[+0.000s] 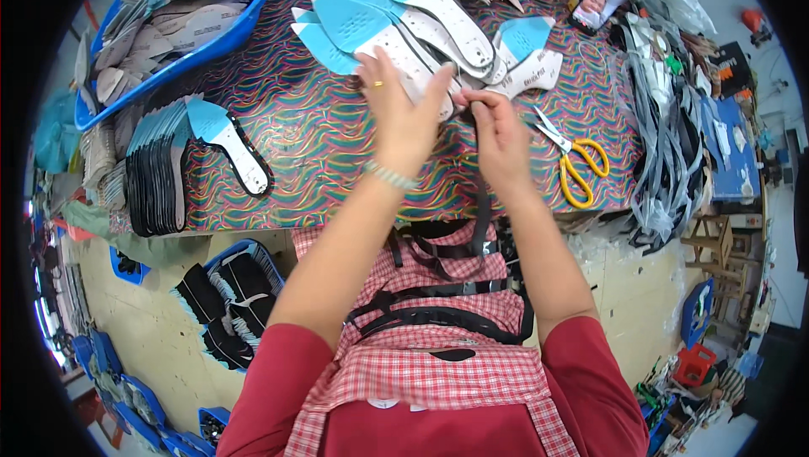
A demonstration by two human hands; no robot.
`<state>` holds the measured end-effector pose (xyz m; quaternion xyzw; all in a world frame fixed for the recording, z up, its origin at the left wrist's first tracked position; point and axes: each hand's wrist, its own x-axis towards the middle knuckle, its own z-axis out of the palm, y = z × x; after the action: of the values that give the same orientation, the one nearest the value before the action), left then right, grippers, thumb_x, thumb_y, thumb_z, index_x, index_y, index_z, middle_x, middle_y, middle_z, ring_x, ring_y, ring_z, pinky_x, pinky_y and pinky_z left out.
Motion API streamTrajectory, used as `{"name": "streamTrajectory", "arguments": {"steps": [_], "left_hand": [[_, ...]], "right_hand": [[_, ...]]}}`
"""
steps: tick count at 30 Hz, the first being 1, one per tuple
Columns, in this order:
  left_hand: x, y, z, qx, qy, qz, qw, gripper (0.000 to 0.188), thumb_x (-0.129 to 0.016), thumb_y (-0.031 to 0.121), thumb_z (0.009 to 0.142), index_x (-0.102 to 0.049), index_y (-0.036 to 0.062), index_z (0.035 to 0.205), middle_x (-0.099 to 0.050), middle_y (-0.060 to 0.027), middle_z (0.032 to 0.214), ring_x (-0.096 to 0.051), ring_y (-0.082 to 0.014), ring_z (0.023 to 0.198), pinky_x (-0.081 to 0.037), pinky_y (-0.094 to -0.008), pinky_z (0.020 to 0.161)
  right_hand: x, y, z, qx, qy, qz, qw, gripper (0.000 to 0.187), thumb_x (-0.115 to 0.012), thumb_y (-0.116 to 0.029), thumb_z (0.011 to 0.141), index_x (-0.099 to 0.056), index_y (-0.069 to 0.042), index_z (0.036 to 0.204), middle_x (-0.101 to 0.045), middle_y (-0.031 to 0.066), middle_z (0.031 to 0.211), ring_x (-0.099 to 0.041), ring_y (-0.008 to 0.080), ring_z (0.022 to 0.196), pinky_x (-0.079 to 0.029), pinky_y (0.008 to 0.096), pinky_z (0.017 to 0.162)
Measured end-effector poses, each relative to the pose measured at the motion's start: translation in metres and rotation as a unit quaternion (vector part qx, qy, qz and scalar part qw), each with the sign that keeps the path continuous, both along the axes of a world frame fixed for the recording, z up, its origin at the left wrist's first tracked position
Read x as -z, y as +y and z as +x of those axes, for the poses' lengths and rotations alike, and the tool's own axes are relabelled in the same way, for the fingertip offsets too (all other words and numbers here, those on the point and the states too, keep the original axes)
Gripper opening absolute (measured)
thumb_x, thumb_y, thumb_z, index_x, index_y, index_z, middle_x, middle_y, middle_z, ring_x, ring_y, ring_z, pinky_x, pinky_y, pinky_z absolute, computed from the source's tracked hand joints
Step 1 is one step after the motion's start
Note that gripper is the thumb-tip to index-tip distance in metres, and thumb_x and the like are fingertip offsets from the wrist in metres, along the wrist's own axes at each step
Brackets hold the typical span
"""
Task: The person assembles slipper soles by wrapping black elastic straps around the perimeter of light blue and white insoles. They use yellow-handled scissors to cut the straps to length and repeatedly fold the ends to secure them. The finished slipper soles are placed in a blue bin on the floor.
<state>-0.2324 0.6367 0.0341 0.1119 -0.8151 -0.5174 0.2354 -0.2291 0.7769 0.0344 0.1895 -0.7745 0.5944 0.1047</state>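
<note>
A white insole with a light blue front (347, 21) lies on top of similar insoles at the far edge of the table. Across its pale part my left hand (403, 112) spans it, fingers on one side and thumb on the other. My right hand (503, 141) pinches a thin black strip (483, 204) by the insole's heel end; the strip hangs down past the table edge to my lap. The fingertips partly hide where strip and insole meet. Yellow-handled scissors (577, 162) lie with blades partly apart, right of my right hand.
A row of black-edged insoles (156, 175) stands at left, beside a single one (232, 147). Behind is a blue basket (198, 59) of pale cut pieces. Grey and black strips (661, 137) hang off the right edge, near a phone (595, 4). Black strips cross my checked apron (472, 373).
</note>
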Motion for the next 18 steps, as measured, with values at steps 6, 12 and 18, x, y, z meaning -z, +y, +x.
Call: {"name": "streamTrajectory", "arguments": {"steps": [6,12,18], "left_hand": [[0.03,-0.009,-0.013,0.003,0.057,-0.12,0.991,0.078,-0.066,0.013,0.076,-0.027,-0.0086,0.14,-0.007,-0.0343,0.15,-0.011,-0.0431,0.141,-0.017,-0.045,0.113],[-0.053,-0.097,0.064,0.277,0.076,0.416,0.863,0.073,-0.051,-0.008,0.073,-0.029,-0.0069,0.142,-0.025,-0.0206,0.151,-0.023,-0.027,0.141,-0.023,-0.0374,0.112],[-0.014,-0.146,0.168,0.268,-0.171,-0.361,0.876,0.061,-0.056,-0.002,0.078,-0.041,0.0045,0.137,-0.039,-0.0166,0.144,-0.029,-0.0405,0.136,-0.027,-0.046,0.111]], "right_hand": [[0.026,-0.014,0.006,0.031,0.072,0.081,0.994,0.019,-0.048,-0.015,0.097,-0.052,-0.002,0.111,-0.067,0.016,0.096,-0.065,0.036,0.088,-0.051,0.0428,0.071],[0.028,-0.008,-0.008,0.001,0.01,0.099,0.995,0.016,-0.047,-0.009,0.097,-0.056,-0.001,0.108,-0.069,0.015,0.1,-0.068,0.0241,0.094,-0.05,0.0298,0.08],[0.027,-0.007,-0.001,-0.033,-0.008,0.011,0.999,0.015,-0.054,-0.009,0.094,-0.061,-0.003,0.105,-0.067,0.0078,0.086,-0.061,0.0134,0.069,-0.047,0.0279,0.061]]}}
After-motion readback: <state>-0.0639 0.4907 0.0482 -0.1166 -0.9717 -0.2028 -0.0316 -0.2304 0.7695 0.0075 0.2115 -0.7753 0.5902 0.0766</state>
